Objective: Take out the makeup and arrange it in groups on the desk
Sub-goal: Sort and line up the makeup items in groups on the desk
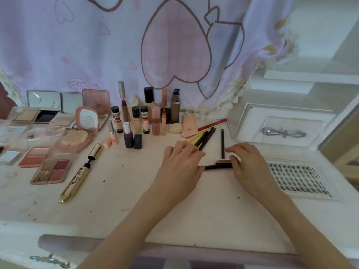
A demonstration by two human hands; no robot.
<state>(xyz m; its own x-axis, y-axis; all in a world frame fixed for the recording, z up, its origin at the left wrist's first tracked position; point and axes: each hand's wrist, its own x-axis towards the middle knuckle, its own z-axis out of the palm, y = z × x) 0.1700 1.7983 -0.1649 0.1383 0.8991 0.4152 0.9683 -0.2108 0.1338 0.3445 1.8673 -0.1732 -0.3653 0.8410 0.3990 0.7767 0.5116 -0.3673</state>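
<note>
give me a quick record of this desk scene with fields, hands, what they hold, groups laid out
left hand: holds one end of the black pencil
right hand: pinches its other end
pencils group: lying just beyond the left hand
bottles group: upright at the back of the desk
palettes group: open, to the left
gold mascara: lying uncapped beside the palettes
lash tray: far right

The left hand (181, 164) covers one end of the black pencil (217, 167); the right hand (245, 164) hides the other. At nine o'clock, palettes (8, 158) run off the edge. Bottle labels (116, 115) are unreadable.
</note>
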